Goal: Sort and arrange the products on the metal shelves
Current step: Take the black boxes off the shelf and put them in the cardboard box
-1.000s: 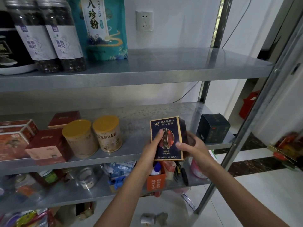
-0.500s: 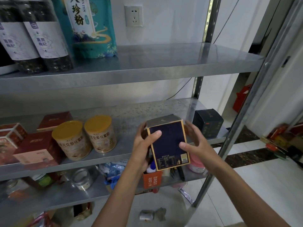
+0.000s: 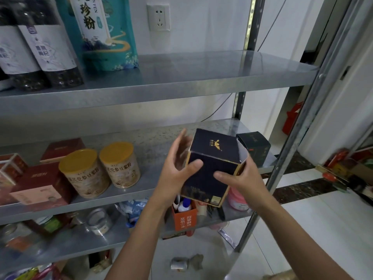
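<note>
Both forearms come up from the near edge of the view and meet in front of the right part of the middle shelf [image 3: 161,138]. Between them is the dark blue box [image 3: 210,166], held in the air, touching no shelf. It is tilted, so its top face with a small gold emblem shows.

The left hand [image 3: 177,174] holds the left side of the box. Its thumb lies across the front face, and its fingers reach up behind the left edge. The right hand [image 3: 240,178] holds the lower right corner, with the thumb pressed flat on the front face and the palm against the right side. Each hand pinches the box between thumb and fingers.

The left fingers are blurred, and the right fingers are hidden behind the box, so I cannot tell how much they curl. A pale flap seems to stand out at the top right corner of the box, but it is hard to make out. The print near the bottom of the box is too blurred to read.

Just behind the right hand, a black box [image 3: 255,146] stands on the middle shelf, partly covered. Further left stand two yellow-lidded cans [image 3: 83,172]. On the lower shelf, the dark blue box and the hands partly hide an orange box [image 3: 184,217] and a pink tub [image 3: 237,199]. The dark jars [image 3: 50,47] on the upper shelf [image 3: 201,77] are cut off at the top.
</note>
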Demonstrator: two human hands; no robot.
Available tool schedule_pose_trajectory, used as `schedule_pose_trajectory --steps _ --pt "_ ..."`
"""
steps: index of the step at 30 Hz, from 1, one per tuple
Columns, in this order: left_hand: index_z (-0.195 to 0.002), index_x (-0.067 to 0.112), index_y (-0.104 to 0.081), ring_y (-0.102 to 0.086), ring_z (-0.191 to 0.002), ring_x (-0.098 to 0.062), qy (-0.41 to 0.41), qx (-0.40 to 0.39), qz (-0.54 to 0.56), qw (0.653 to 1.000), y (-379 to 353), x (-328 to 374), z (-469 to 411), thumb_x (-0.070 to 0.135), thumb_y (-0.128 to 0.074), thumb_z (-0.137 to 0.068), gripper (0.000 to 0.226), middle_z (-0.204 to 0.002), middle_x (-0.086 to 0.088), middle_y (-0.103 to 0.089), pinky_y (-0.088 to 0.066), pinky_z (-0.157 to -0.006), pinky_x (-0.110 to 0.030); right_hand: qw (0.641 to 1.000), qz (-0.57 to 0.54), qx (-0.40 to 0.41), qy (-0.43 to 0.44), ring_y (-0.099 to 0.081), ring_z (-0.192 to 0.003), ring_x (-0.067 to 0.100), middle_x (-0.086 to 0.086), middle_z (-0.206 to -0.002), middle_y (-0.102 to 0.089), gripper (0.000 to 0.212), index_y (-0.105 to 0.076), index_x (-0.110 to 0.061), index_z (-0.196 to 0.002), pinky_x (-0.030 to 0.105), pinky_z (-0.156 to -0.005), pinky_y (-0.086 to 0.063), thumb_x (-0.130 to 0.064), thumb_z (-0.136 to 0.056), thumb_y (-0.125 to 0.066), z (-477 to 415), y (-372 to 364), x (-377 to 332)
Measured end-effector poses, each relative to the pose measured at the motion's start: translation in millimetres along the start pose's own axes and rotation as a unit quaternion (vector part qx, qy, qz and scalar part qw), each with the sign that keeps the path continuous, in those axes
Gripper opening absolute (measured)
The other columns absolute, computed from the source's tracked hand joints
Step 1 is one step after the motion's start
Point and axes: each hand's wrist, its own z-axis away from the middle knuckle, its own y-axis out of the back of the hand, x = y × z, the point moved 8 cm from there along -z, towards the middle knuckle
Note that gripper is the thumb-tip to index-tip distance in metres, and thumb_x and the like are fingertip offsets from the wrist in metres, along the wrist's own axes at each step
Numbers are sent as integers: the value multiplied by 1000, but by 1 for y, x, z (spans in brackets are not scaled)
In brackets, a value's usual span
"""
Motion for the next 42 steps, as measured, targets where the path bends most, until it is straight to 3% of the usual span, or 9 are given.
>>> schedule_pose_trajectory --steps 2,8,12,16,18,24,33,38,42 --pt "-141 40 -42 -49 -131 -14 7 81 -21 996 11 -8 5 74 -75 -56 98 -143 8 -51 -48 -102 -37 996 -17 84 2 -66 -108 11 -8 -116 -68 89 -48 -32 -124 31 -80 -58 -39 -47 -92 5 0 1" --pt "-133 12 -59 -60 -120 -31 174 74 406 894 -43 -70 36 62 -76 -67 85 -132 -17 -60 -54 -94 -43 978 -17 210 -9 -65 -100 0 -7 -114 -64 86 -39 -21 -127 20 -81 -57 -29 -60 -92 15 -16 0" --pt "-138 11 -54 -57 -123 -34 191 97 448 868 -42 -83 28 66 -54 -85 76 -133 -19 -59 -54 -90 -46 992 51 118 -4 -57 -104 -12 -12 -122 -53 78 -32 -30 -127 9 -82 -49 -42 -67 -80 22 -27 -8" --pt "-135 15 -57 -51 -125 -46 187 76 471 859 -25 -88 23 66 -66 -73 80 -137 -23 -54 -37 -104 -66 980 179 37 75 -44 -125 1 -10 -144 -25 72 -30 -36 -141 23 -107 -37 -64 -79 -56 2 9 -51" --pt "-140 17 -52 -49 -128 -45 191 71 452 869 -18 -91 21 67 -61 -77 81 -140 -21 -52 -36 -106 -64 947 279 -30 158 -34 -136 1 -12 -150 -25 72 -31 -35 -144 16 -110 -29 -59 -83 -62 -15 15 -80" --pt "-139 14 -53 -50 -130 -39 212 46 418 882 -16 -94 15 67 -56 -83 78 -141 -20 -51 -41 -105 -55 756 562 -228 248 -19 -146 6 -8 -160 -19 86 -31 -28 -150 41 -122 -5 -67 -75 -50 -42 -17 -94" --pt "-140 7 -50 -54 -126 -36 209 7 414 886 -9 -92 7 67 -43 -90 78 -141 -21 -51 -50 -94 -52 649 676 -282 206 -13 -148 17 1 -163 -16 100 -10 -19 -156 24 -110 20 -69 -80 -51 -44 -41 -67" --pt "-137 9 -56 -54 -126 -35 238 -7 424 874 -8 -94 8 69 -48 -85 79 -141 -20 -52 -47 -97 -52 569 729 -280 259 -30 -144 29 16 -159 -24 84 -20 -5 -153 42 -120 -10 -60 -94 -43 -33 -51 -67" --pt "-143 11 -46 -49 -131 -36 242 -23 411 879 -6 -88 5 69 -58 -77 89 -145 -20 -47 -43 -102 -52 583 686 -250 357 -57 -121 42 30 -137 -51 63 -52 8 -133 59 -104 -41 -41 -94 -57 -23 -63 -84"
